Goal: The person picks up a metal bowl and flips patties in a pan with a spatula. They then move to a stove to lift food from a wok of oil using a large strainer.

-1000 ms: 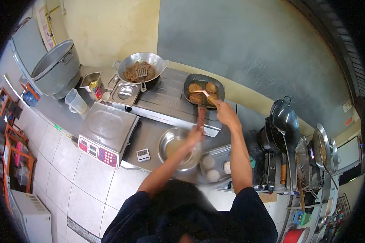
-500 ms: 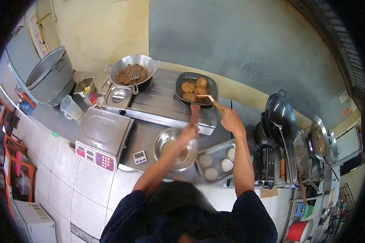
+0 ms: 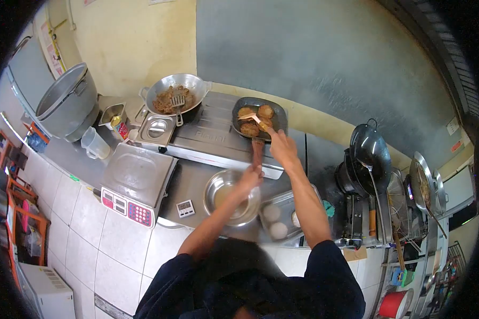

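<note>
So, left hand [image 3: 251, 177] is wrapped round the pan handle [image 3: 257, 150], right hand [image 3: 283, 149] clamped on a spatula [image 3: 253, 117] touching the patties [image 3: 249, 129].

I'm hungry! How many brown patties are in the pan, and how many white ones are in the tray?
Brown patties in the pan: 4
Pale rounds in the tray: 3, one partly hidden behind the arm
Total: 7
</note>
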A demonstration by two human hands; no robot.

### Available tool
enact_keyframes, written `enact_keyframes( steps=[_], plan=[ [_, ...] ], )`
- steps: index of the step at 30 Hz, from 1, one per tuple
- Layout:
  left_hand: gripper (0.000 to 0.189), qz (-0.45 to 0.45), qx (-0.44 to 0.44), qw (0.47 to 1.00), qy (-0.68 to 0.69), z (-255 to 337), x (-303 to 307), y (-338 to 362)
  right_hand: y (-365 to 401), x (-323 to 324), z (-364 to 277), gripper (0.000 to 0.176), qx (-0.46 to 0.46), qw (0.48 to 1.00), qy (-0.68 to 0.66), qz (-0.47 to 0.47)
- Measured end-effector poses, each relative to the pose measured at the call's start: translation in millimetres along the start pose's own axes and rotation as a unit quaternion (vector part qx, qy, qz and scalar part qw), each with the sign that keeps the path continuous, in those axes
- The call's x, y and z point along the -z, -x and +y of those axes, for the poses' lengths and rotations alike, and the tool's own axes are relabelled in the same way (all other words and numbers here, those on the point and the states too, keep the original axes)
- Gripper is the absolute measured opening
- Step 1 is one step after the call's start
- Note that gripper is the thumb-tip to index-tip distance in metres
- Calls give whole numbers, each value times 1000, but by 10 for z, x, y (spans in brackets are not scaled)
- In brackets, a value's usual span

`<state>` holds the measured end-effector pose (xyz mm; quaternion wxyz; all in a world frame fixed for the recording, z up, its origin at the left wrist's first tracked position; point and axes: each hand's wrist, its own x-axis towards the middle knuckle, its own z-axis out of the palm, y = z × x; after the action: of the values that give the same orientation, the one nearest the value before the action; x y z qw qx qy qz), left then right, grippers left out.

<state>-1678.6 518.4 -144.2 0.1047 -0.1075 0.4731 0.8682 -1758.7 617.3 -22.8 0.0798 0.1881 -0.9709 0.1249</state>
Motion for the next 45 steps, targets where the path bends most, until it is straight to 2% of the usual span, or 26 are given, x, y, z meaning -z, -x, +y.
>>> enact_keyframes(
  steps=[3,8,11,12,13,15,19,21,24,27,30,33,37,39,40,42,45],
  plan=[
    [16,3,-1,1000,4,-33,36,2,-103,-56,41,45,-18,1000,6,10],
    [18,-2,-2,1000,-24,-54,99,-23,15,317,20,48,-16,1000,8,-5],
    [24,-15,1,999,-35,-84,162,-52,258,633,-90,38,-1,1000,-4,-13],
    [32,-22,5,998,-54,-107,184,-69,336,679,-111,44,-6,1000,-6,-30],
    [32,-22,6,998,-53,-123,172,-71,399,690,-115,50,-12,999,-7,-48],
    [19,-9,1,1000,-24,-143,125,-100,457,538,-176,49,-13,999,13,-49],
    [18,-12,17,999,-43,-140,92,-102,286,147,-188,45,-38,999,20,-32],
    [23,-37,12,999,-38,-103,109,-71,261,128,-177,44,-50,999,5,-16],
    [22,-38,12,999,-21,-93,124,-50,281,277,-190,42,-20,1000,15,-15],
    [23,-29,3,999,-19,-107,149,-46,257,491,-116,40,-66,997,-13,-30],
    [14,11,-12,999,-32,-66,102,-9,225,351,109,36,-85,996,-5,9],
    [14,23,-8,999,-38,-40,109,-13,323,216,170,35,-118,993,-22,-12],
    [15,4,-3,1000,-19,-20,102,42,421,409,96,37,-92,995,-29,-21],
    [15,15,-4,1000,-26,-6,74,47,281,392,142,40,-67,997,-21,13],
    [15,13,-4,999,-29,-12,82,25,189,368,117,40,-69,997,-22,15],
    [15,3,-2,1000,-31,-58,127,-14,-17,254,12,39,-75,993,-40,77],
    [15,2,0,1000,-31,-12,118,16,-367,-68,87,39,-59,993,-56,88]
  ],
)
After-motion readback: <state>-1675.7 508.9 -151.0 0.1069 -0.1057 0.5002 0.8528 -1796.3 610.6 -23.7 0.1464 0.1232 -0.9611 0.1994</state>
